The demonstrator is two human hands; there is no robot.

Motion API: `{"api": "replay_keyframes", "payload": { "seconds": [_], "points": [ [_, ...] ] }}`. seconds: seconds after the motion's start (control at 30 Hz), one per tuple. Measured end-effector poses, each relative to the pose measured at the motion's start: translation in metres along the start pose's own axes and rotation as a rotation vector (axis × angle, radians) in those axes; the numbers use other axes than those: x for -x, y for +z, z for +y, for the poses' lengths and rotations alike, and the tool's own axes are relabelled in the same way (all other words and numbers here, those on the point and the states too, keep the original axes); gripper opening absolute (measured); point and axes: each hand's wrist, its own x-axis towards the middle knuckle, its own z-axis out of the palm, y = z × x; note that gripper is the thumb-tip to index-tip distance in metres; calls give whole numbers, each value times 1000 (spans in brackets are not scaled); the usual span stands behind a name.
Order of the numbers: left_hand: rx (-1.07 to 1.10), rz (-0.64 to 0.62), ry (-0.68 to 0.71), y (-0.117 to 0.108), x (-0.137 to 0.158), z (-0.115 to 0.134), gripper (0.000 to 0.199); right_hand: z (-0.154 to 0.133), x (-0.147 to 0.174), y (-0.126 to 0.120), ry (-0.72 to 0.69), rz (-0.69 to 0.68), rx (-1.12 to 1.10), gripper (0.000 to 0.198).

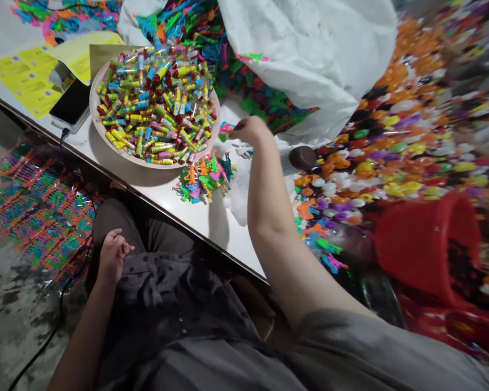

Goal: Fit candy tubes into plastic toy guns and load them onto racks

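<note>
My right hand (250,130) reaches over the white table, with its fingertips pinched at a small pink, blue and green plastic toy (226,129). Just below it lies a loose pile of colourful plastic toys (206,176). To the left of that hand stands a round, pale basin (157,163) heaped with small clear tubes (158,103) with coloured labels and dark red ends. My left hand (114,252) is by my lap, away from the table, its fingers loosely bent and apart. Nothing shows in it.
A white sack (318,49) spills more plastic toys at the back. A phone (70,103) and yellow sheets (24,76) lie on the left. Many coloured pieces (370,163) and a red bucket (415,244) are on the right. Packed bags (44,212) cover the floor.
</note>
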Motion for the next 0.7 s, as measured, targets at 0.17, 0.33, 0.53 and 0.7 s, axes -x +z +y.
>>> {"api": "replay_keyframes", "payload": {
  "seconds": [0.17, 0.33, 0.53, 0.7],
  "points": [
    [-17, -55, -155, 11, 5, 9, 46, 4, 102, -27, -179, 500, -150, 20],
    [76, -448, -495, 44, 28, 19, 65, -9, 244, 27, -707, 359, -211, 8],
    [220, -261, -669, 68, 59, 5, 38, -8, 342, 61, -999, -269, -315, 24],
    [207, -108, -548, 61, 75, -14, 21, 18, 337, 66, -382, -534, -1054, 40]
  ]
}}
